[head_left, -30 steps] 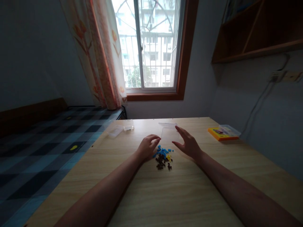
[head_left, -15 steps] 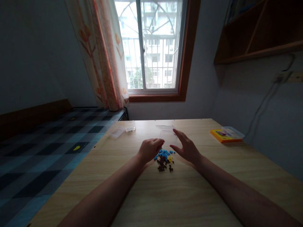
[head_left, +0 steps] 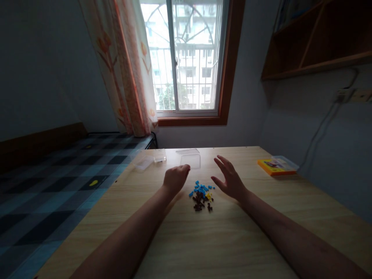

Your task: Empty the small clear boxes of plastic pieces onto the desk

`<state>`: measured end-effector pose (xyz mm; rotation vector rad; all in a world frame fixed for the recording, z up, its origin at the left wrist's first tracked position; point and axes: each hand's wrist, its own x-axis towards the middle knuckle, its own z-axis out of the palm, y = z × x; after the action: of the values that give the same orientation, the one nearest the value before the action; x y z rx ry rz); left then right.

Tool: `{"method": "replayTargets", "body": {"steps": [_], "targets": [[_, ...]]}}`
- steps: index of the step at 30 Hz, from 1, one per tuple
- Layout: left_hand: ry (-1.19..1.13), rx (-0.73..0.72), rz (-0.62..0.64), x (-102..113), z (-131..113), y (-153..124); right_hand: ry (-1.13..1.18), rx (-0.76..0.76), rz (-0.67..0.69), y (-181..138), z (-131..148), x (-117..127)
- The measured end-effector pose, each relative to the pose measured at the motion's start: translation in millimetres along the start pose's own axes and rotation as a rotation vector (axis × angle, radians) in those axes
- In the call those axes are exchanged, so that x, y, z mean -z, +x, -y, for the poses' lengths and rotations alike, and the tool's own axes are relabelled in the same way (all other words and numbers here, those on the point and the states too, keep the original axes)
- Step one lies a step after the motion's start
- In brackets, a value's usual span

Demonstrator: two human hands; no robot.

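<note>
A small heap of tiny pieces lies on the wooden table: blue ones at the far side, dark brown ones nearer me, one yellow. My left hand is left of the heap, its fingers curled, with the tips pinching the near left corner of a clear plastic box. The box's clear lid lies just behind it. My right hand hovers right of the heap with its fingers spread and nothing in it.
Two more clear plastic pieces lie at the table's far left corner. A flat yellow box lies at the far right by the wall. A bed with a checked cover runs along the table's left edge.
The clear box has moved left and away from between my hands, along with my left hand. My right hand has drawn slightly right and opened wider. The heap has stayed put.
</note>
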<state>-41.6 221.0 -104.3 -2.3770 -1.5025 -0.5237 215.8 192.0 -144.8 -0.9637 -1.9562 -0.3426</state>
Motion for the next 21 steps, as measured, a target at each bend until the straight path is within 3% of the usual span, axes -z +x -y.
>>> {"method": "replayTargets", "body": {"steps": [8,15,21], "targets": [[0.141,0.349,0.171,5,55,7,-0.013,-0.16,-0.021,-8,-30,-10],[0.133,0.453,0.255,-1,74,5,-0.027,-0.23,0.051,-15,-40,-21],[0.12,0.492,0.233,-5,84,4,-0.049,-0.248,0.084,-17,-40,-24]]}}
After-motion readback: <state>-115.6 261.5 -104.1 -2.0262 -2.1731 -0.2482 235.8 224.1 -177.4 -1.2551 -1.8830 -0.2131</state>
